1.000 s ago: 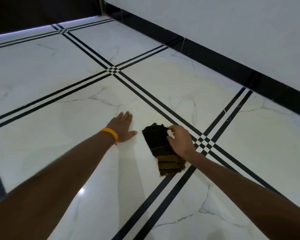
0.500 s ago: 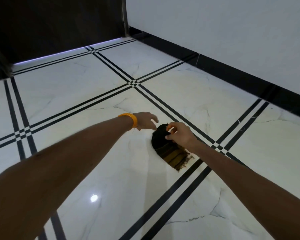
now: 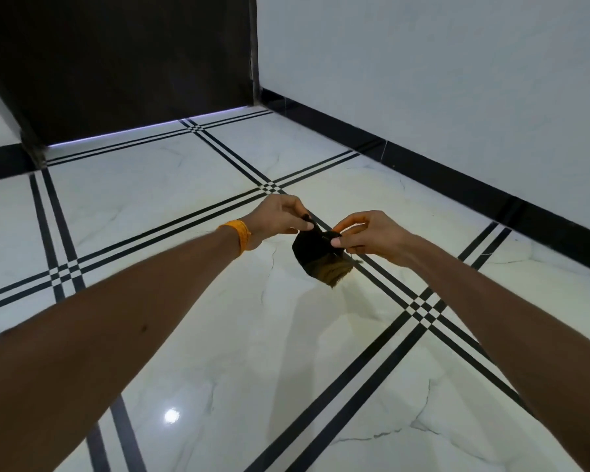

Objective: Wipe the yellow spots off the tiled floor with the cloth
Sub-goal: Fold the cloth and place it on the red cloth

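While lifted off the white marble tiled floor point(image 3: 218, 335), the small dark cloth with yellowish fringe point(image 3: 315, 255) hung between both hands.
Left hand point(image 3: 280, 216) and right hand point(image 3: 368, 235) each pinched its top edge, fingers closed.

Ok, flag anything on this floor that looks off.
A faint yellowish smear tints the white floor below the dark cloth, which the left hand and right hand pinch in the air.

Both forearms run off the lower edge; the cloth's point(image 3: 315, 255) top hides behind fingertips point(image 3: 338, 242).
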Tool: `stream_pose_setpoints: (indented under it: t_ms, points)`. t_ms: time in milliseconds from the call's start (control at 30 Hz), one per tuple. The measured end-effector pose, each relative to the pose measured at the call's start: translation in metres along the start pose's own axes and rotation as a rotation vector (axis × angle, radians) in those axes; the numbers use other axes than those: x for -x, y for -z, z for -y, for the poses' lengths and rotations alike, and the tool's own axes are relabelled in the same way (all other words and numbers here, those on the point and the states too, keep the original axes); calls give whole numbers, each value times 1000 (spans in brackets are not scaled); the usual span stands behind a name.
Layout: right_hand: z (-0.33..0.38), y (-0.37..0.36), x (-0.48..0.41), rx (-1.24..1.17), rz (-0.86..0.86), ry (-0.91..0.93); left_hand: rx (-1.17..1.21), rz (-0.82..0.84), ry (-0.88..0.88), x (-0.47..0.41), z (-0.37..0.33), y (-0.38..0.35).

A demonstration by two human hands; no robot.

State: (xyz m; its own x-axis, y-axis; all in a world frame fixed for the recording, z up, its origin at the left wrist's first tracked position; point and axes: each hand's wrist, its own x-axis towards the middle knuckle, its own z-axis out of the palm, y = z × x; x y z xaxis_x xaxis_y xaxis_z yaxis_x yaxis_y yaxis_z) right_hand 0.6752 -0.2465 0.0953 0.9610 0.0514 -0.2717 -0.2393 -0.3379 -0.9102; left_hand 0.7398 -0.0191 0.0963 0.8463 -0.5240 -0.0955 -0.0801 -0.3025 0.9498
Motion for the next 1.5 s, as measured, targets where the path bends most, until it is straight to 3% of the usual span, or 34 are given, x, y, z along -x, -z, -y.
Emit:
stream_pose_setpoints:
  t_ms: [67, 200, 367, 500, 633, 700, 767, 867, 933, 967, 1033, 1167, 1233, 1300, 1433, 1500]
  points:
    - [1, 6, 0, -18, -34, -12, 37, 0, 0, 7, -9, 12]
    - [9, -5, 2, 308, -91, 49, 33, -54, -77, 16, -33, 19]
    - [50, -46, 11, -60, 39, 155, -70, -161, -188, 19, -52, 9]
    - [46, -59, 1, 55, -9, 177, -192, -260, -219, 21, -53, 6]
    - [20, -46, 4, 205, 167, -16, -205, -396, -130, 21, -54, 25]
    - [16, -43, 9, 60, 196, -9, -279, -431, -69, 20, -51, 35]
    - [25, -38, 14, -203, 176, 30, -264, -339, 69, 24, -49, 43]
    - [50, -35, 18, -432, 148, 89, -116, 154, 381, 38, -46, 55]
    - [61, -33, 21, -480, 104, 80, -113, 392, 439, 44, -48, 57]
    - [64, -31, 22, -508, 78, 55, -121, 428, 428, 46, -48, 57]
    - [64, -21, 25, -622, 24, 22, -29, 367, 352, 46, -48, 54]
    - [39, -33, 47, -880, 19, 12, 492, 139, 215, 38, -53, 49]
    - [19, -52, 58, -887, 26, -59, 511, 39, 151, 33, -61, 42]
    - [17, -63, 54, -943, 138, -48, 493, -46, 129, 29, -62, 37]
    - [40, -55, 35, -1024, 129, -7, 566, 98, 221, 35, -44, 36]
    - [40, -50, 27, -971, 129, 22, 558, 70, 249, 32, -36, 33]
